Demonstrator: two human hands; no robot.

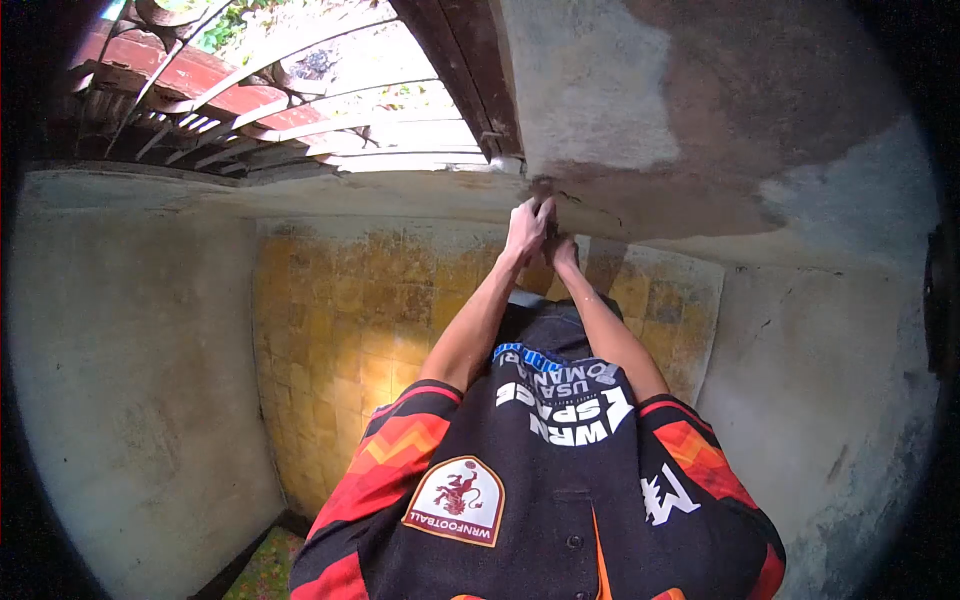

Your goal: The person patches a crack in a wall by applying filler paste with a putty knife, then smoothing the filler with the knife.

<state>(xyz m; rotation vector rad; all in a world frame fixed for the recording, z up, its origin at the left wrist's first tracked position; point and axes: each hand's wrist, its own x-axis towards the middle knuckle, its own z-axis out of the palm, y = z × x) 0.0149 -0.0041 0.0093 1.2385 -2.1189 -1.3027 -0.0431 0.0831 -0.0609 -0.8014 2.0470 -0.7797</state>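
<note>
Between two grey plaster side walls, a worn yellow tiled surface spreads behind the arms, its tiles stained brown toward the top and brightly lit in one patch. Over it stands the person's black shirt, with red and orange zigzag sleeves, white lettering and a football badge. Higher up, the upper wall is pale grey plaster with a wide darker brown patch that looks damp. To its left, a barred window in a dark wooden frame lets in strong daylight, with greenery and a reddish beam outside. Below the window runs a narrow pale ledge. At lower left, a bit of floral-patterned material shows.

Close by the frame's lower corner, the two hands meet. The left hand is curled, its fingers pinching a small dark object beside the ledge. The right hand sits just below and to the right, close against the object; its fingers are too shadowed to tell whether they grip.
</note>
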